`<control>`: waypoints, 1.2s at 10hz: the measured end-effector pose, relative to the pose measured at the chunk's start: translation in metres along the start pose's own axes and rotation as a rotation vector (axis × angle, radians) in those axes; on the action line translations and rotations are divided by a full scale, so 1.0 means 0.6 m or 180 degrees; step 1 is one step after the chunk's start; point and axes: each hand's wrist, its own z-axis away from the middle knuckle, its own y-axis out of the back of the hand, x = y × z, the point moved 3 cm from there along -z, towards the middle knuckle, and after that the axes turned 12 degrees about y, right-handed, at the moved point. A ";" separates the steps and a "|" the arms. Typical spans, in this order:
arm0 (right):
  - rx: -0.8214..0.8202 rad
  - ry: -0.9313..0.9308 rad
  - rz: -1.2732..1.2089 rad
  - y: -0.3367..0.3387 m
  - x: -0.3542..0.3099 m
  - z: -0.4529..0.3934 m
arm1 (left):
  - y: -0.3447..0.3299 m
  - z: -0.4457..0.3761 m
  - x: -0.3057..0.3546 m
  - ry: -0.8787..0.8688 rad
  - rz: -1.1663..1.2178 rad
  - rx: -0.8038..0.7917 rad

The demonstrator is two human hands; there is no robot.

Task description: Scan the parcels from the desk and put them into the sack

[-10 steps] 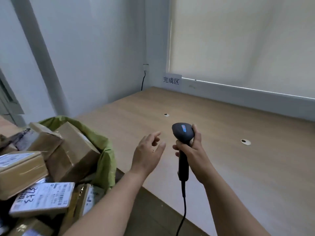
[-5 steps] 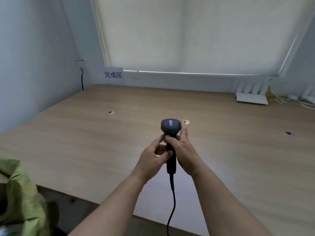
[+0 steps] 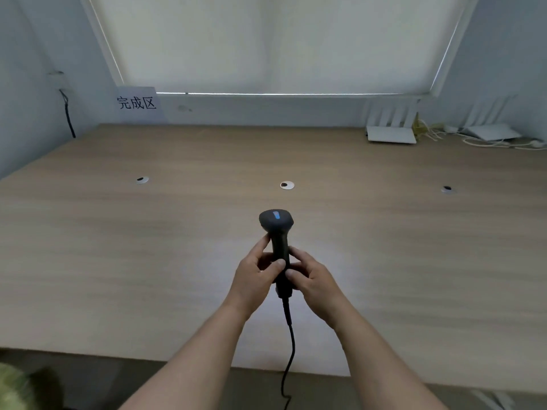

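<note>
A black handheld barcode scanner (image 3: 278, 229) with a blue light on its head stands upright above the middle of the wooden desk (image 3: 118, 247). My left hand (image 3: 254, 273) grips its handle from the left. From the right, my right hand (image 3: 310, 276) curls its fingers round the same handle. The scanner's cable (image 3: 289, 350) hangs down between my forearms. No parcel shows on the desk. Only a blurred green corner of the sack (image 3: 14, 389) peeks in at the bottom left.
Three round cable grommets (image 3: 287, 185) sit in a row across the desk. A paper sign (image 3: 136, 102) leans on the back wall at the left. Two white routers (image 3: 390, 134) with loose cables lie at the back right. A window blind fills the back wall.
The view swung right, so the sack with its parcels left the frame. My left hand came over and took the scanner handle alongside my right hand, which slid lower on the handle.
</note>
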 end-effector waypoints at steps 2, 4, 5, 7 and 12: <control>0.0167 -0.0425 0.0011 -0.003 0.069 0.019 | -0.024 -0.016 -0.065 0.0421 -0.0174 -0.0262; 0.0245 -0.0752 0.0185 0.014 0.133 0.032 | -0.060 -0.036 -0.118 0.0774 -0.0231 -0.0524; 0.0258 -0.0878 0.0252 0.020 0.155 0.040 | -0.076 -0.039 -0.139 0.0870 -0.0255 -0.0604; 0.0257 -0.0942 0.0402 0.027 0.170 0.036 | -0.088 -0.054 -0.161 0.1029 -0.0277 -0.0557; 0.0229 -0.0874 0.1122 0.021 0.152 0.034 | -0.041 -0.058 -0.140 0.0816 -0.1336 -0.0405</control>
